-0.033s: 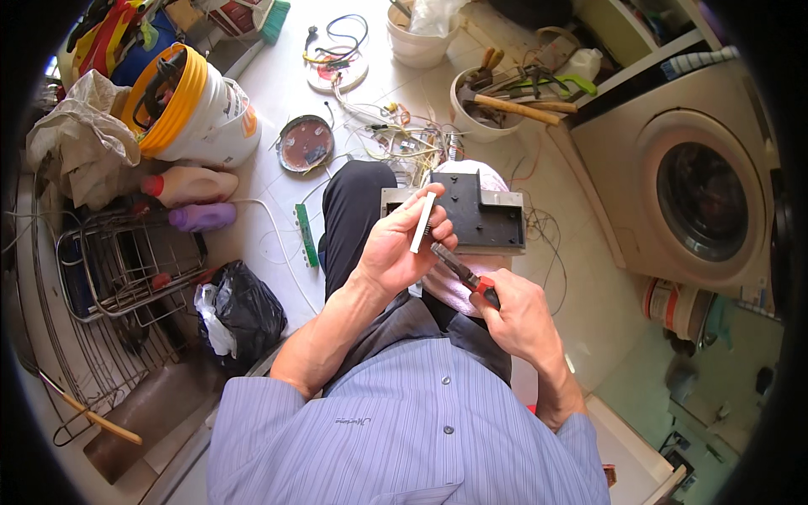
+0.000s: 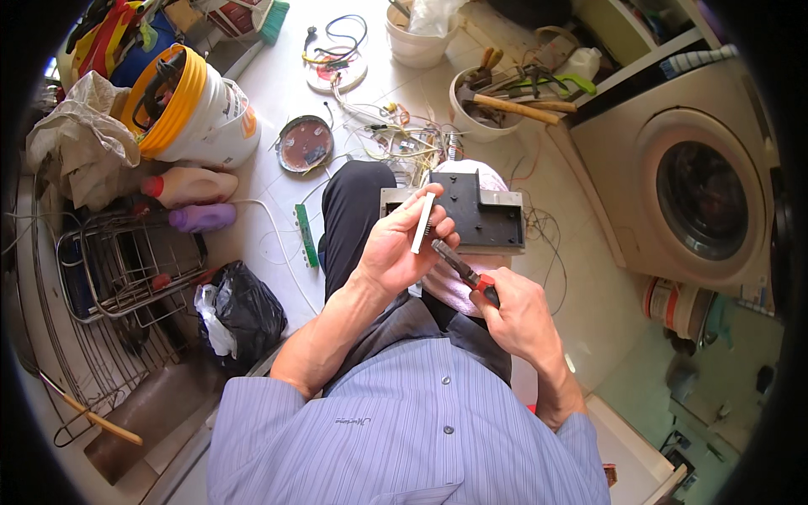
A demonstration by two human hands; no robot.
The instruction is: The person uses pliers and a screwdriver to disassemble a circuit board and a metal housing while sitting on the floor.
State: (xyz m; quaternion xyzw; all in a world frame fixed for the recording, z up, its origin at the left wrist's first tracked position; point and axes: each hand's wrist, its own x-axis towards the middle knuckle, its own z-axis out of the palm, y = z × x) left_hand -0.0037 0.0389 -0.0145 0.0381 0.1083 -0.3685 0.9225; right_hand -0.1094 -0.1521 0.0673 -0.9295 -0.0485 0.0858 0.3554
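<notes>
My left hand [image 2: 397,252] is closed, pinching a narrow white strip [image 2: 422,224] with a row of small dark pins along one side. In my right hand [image 2: 526,318] is a pair of pliers [image 2: 459,268] with red-and-black handles. The metal jaws point up and left, close to my left fingertips; whether they touch the strip I cannot tell. Just beyond my hands, a black plastic housing [image 2: 498,224] in a pale frame rests across my lap. Under it lies a pink towel [image 2: 453,292], partly hidden by the pliers and my right hand.
A green circuit board [image 2: 305,236] lies on the floor left of my knee. Ahead are tangled wires [image 2: 412,139], a round brown plate [image 2: 305,143] and a tool bucket [image 2: 484,124]. A washing machine [image 2: 623,160] stands right; a black bag [image 2: 248,311] and wire rack [image 2: 126,313] stand left.
</notes>
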